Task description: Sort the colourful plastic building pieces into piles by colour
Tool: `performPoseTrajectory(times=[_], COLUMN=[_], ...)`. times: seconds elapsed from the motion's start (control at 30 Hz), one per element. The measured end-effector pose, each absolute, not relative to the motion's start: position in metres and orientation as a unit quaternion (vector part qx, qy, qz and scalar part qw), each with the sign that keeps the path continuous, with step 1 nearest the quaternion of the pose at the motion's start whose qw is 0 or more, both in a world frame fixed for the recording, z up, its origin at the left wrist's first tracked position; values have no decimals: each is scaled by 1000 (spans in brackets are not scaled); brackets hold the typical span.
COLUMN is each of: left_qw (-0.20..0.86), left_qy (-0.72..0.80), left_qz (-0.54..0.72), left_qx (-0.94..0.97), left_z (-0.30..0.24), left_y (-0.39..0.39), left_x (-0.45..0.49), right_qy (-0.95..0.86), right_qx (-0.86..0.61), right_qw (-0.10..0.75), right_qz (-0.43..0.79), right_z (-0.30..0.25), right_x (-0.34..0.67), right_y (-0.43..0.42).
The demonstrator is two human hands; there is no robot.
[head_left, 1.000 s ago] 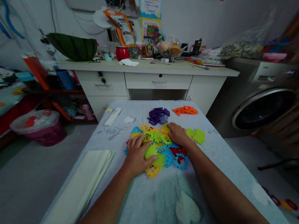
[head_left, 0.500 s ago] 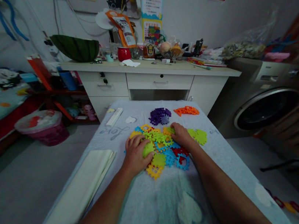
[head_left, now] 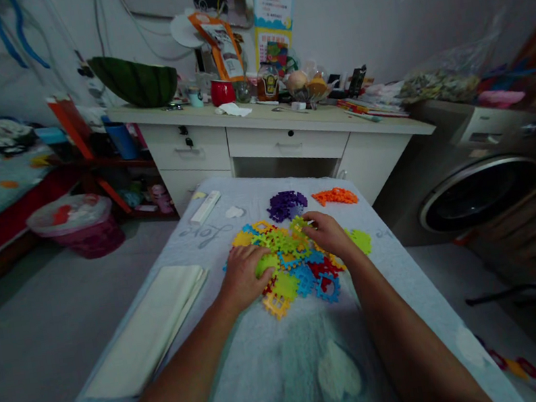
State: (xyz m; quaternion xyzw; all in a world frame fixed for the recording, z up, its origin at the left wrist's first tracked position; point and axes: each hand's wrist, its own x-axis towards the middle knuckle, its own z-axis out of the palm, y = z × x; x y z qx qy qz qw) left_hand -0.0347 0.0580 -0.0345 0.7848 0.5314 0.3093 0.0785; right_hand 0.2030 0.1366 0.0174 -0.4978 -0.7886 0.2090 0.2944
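A heap of flat plastic building pieces with toothed edges (head_left: 303, 279), in yellow, blue, red and lime green, lies mid-table. My left hand (head_left: 244, 274) rests at the heap's left side, fingers and thumb curved round a lime-green building piece (head_left: 265, 264). At the heap's far right, my right hand (head_left: 326, 233) pinches another lime-green building piece (head_left: 299, 224) between thumb and fingers. Beyond it sits a pile of purple pieces (head_left: 286, 205), beside a smaller pile of orange pieces (head_left: 334, 197). More lime-green pieces (head_left: 360, 240) lie right of my right wrist, which partly hides them.
The table (head_left: 283, 378) has a pale patterned cloth. A folded cream cloth (head_left: 151, 330) lies along its left side, and a white bar-shaped object (head_left: 206, 208) at its far left. Behind stands a cluttered desk (head_left: 284, 142); a washing machine (head_left: 467, 166) is at the right.
My right hand has lifted slightly and now pinches a lime-green piece near the purple pile. My left hand stays almost in place. The view has shifted a little.
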Motion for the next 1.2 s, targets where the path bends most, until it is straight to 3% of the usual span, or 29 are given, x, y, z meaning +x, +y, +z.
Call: performPoseTrajectory(times=[0.17, 0.27, 0.57, 0.77, 0.87, 0.97, 1.07, 1.2], left_qw=[108, 96, 48, 16, 2, -6, -2, 4], left_qy=[506, 504, 541, 572, 579, 574, 569, 563], left_qz=[324, 338, 385, 387, 357, 325, 299, 279], left_qx=[792, 789, 746, 723, 733, 751, 766, 778], left_z=[-35, -37, -31, -30, -33, -37, -39, -40], left_y=[56, 57, 57, 56, 55, 55, 55, 54], left_x=[-31, -31, -40, -40, -37, -34, -33, -33], right_qy=[-811, -806, -849, -804, -750, -681, -668, -698], right_qx=[-399, -396, -401, -528, -639, -725, -724, -685], right_qw=[239, 215, 209, 228, 146, 24, -53, -85], right_qz=[355, 384, 275, 153, 85, 99, 161, 192], right_z=[24, 21, 31, 36, 34, 31, 29, 23], right_x=[186, 182, 182, 234, 267, 287, 292, 283], right_y=[123, 119, 114, 138, 147, 147, 143, 141])
